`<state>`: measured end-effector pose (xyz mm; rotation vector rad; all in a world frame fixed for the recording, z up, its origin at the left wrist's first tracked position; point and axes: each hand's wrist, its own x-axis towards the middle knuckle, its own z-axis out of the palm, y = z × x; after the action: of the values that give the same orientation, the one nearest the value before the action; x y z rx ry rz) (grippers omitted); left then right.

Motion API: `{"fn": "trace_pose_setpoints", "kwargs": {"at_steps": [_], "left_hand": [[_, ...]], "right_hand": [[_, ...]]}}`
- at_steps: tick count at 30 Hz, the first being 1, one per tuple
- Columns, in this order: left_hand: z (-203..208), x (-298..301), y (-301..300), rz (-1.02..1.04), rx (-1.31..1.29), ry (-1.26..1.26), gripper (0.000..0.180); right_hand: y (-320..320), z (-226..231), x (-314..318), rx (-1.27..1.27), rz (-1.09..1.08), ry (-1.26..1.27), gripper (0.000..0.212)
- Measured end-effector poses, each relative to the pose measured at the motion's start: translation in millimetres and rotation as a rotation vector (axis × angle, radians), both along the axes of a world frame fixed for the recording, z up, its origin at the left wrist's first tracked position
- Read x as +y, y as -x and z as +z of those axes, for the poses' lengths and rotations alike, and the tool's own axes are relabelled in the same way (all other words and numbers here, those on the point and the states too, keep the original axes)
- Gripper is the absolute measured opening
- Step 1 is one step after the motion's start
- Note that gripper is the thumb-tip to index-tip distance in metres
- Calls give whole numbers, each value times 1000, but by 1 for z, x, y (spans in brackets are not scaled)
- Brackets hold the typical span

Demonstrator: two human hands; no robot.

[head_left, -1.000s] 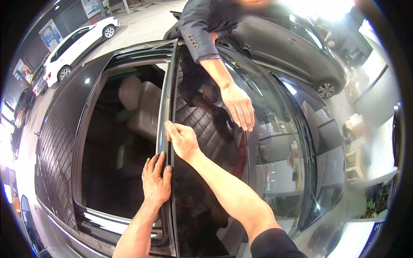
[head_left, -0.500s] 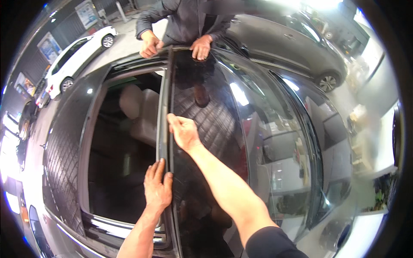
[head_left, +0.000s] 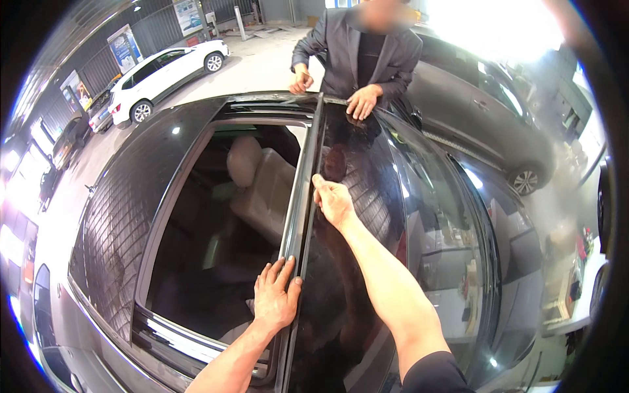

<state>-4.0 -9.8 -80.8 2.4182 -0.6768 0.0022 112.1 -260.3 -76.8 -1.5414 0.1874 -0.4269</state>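
A black car roof with an opened sunroof point(head_left: 147, 259) lies before me, its dark strip point(head_left: 316, 141) running along the opening's front edge, from the near side to the far side. My left hand point(head_left: 275, 301) rests on the near part of this strip, fingers spread and lying over the edge of the opening. Farther along, my right hand point(head_left: 335, 202) is closed, with thumb and fingertips pinched together at the strip's windscreen side. Whatever its fingers hold, if anything, is hidden. The glossy front roof panel point(head_left: 344, 275) lies under my right forearm.
Across the roof a person in a dark jacket point(head_left: 400, 56) rests one hand point(head_left: 363, 101) on the panel's far edge; the other hand point(head_left: 301, 80) is by the roof edge. A grey car point(head_left: 472, 111) stands behind. A white car point(head_left: 164, 75) is parked far left. A seat point(head_left: 265, 190) shows through the opening.
My view has shifted, so the car sits farther right and lower and more of the other person shows. Both my hands keep about the same places along the strip.
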Motion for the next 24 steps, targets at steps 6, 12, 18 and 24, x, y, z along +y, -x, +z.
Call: {"fn": "trace_pose_setpoints", "kwargs": {"at_steps": [6,12,18,24], "left_hand": [[3,-2,1,-5,36,-11,52],[3,-2,0,-9,32,0,52],[0,3,0,-4,3,5,51],[0,2,-2,-11,2,2,51]], "right_hand": [[-46,1,-28,-39,-126,-2,60],[-66,-22,-29,13,-140,62,54],[-72,21,-4,130,-356,831,37],[-72,23,-18,472,-245,730,38]]}}
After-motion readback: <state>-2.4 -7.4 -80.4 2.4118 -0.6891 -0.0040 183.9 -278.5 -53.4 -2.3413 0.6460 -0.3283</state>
